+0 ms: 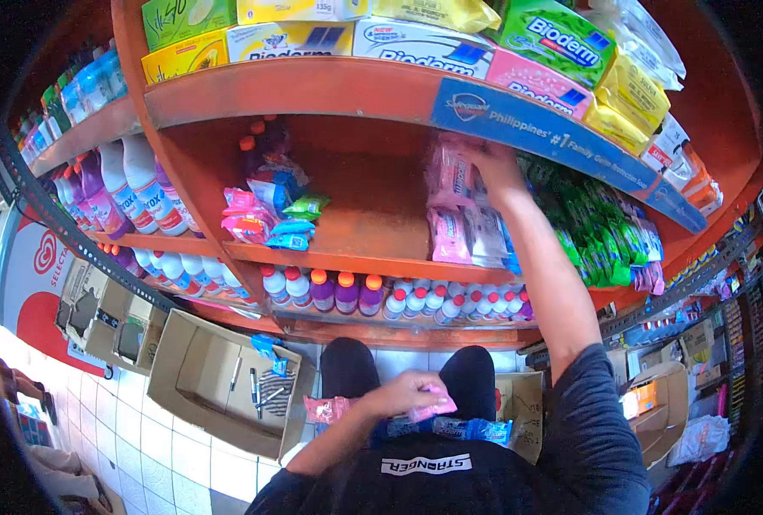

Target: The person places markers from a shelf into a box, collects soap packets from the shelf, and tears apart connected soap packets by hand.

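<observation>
My left hand point(403, 395) is closed around a small pink soap packet point(433, 405) above my lap. More packets rest across my lap: a pink packet point(325, 410) to the left and blue packets point(476, 430) to the right. Up on the red-brown shelf, my right hand point(489, 165) reaches in at a stack of pink Bioderm packets point(452, 178). It touches the top of that stack, but motion blur and shade hide its fingers. Below them stand another pink packet point(450, 233) and pale packets point(486, 233).
Green packets point(604, 236) fill the shelf's right side; a mixed pile of pink packets point(246, 215) and others lies left. Boxed soaps point(424, 47) line the shelf above, bottles point(334, 290) the one below. An open carton point(214, 373) with pens stands left of my knees. Another person's legs point(59, 485) show lower left.
</observation>
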Available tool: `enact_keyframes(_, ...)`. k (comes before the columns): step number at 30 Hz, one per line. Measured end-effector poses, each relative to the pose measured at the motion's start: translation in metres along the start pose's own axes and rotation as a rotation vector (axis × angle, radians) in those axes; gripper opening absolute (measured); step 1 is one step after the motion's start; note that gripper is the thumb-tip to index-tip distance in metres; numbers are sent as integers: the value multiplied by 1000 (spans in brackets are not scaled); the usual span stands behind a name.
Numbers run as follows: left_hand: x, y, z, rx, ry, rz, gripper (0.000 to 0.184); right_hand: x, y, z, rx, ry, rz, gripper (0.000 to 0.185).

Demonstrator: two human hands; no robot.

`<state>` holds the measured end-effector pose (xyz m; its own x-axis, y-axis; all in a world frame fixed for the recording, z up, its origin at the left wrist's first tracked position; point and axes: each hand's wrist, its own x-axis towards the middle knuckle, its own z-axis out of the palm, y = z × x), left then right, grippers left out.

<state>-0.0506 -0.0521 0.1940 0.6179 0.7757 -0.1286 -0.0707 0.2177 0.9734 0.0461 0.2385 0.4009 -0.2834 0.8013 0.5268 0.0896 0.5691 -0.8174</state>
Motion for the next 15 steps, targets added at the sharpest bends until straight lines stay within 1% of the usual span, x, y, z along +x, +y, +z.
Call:
enact_keyframes(1,1,-10,1,15,-10,55,20,14,24,4,-81,16,-96,30)
enact_keyframes(2,-1,-9,2,43,-29,62,20,24,42,7,-162,30,-191,32)
enact_keyframes(5,-2,-26,1,56,-8,108,20,41,69,7,-139,-196,25,37)
enact_keyframes(6,0,-42,-1,1,14,93,21,45,83,10,47,-190,34,44)
enact_keyframes(8,-2,-38,-7,-15,33,80,22,53,103,4,-286,-178,-120,48)
enact_keyframes(9,-4,-36,-10,-24,41,73,22,52,100,4,-494,-141,-244,49)
enact_keyframes(10,-4,-35,-12,-31,60,80,22,49,85,7,-703,-79,-363,50)
enact_keyframes(12,-5,-31,-15,-42,98,95,21,37,50,8,-1200,119,-700,49)
enact_keyframes(15,-4,-26,-16,-117,102,35,21,26,35,7,-1149,-39,-463,43)
